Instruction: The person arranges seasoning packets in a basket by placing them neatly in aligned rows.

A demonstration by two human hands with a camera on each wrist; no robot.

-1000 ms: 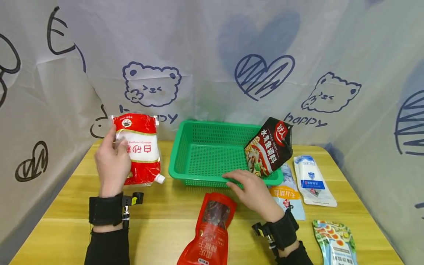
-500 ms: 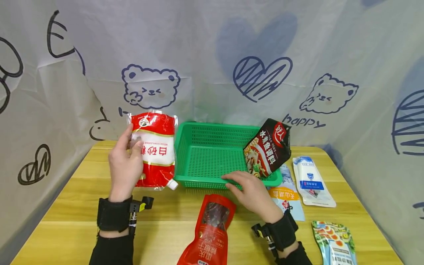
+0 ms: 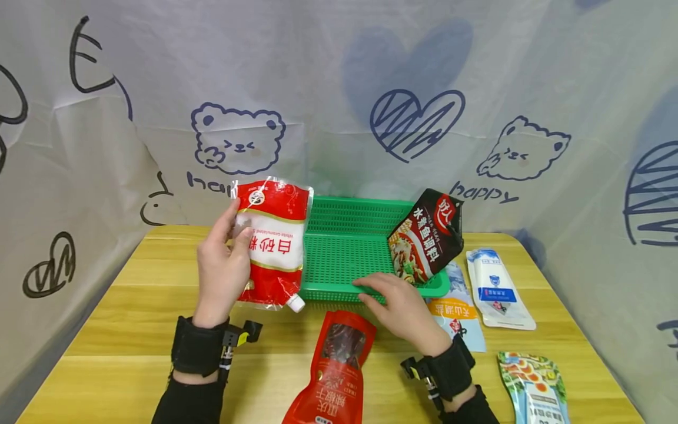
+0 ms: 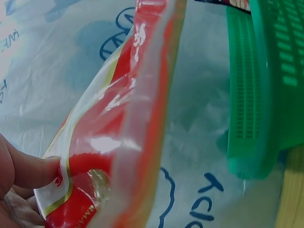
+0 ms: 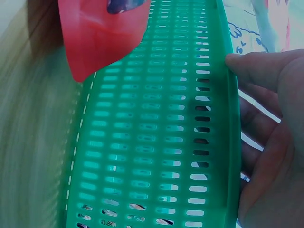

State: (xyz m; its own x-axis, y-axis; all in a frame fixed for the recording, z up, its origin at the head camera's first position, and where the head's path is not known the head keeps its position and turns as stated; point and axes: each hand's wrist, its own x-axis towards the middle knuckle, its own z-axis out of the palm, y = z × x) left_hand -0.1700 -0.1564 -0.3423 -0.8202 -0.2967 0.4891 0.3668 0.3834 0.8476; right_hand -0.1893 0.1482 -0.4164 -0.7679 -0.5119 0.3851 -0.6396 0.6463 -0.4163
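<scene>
My left hand (image 3: 225, 274) pinches the left edge of a red and white sugar pouch (image 3: 275, 235) with a white spout cap at its lower right corner. The pouch overlaps the left end of a green plastic basket (image 3: 328, 290) in the head view. In the left wrist view, the thumb presses the pouch (image 4: 109, 142) while the fingers go behind it. My right hand (image 3: 402, 309) grips the basket's front rim, thumb outside and fingers over the inner side, as the right wrist view shows. A black seasoning packet (image 3: 426, 238) leans upright in the basket's right end.
A red dried-chili pouch (image 3: 341, 365) lies in front of the basket. On the right are a blue and orange packet (image 3: 458, 315) partly under the right hand's side of the basket, a white salt bag (image 3: 498, 288) and a green patterned pouch (image 3: 535, 386). A drawn-on cloth (image 3: 328, 118) hangs behind.
My left hand has carried the sugar pouch rightward, from beside the basket to in front of its left end. The right hand has stayed at the rim.
</scene>
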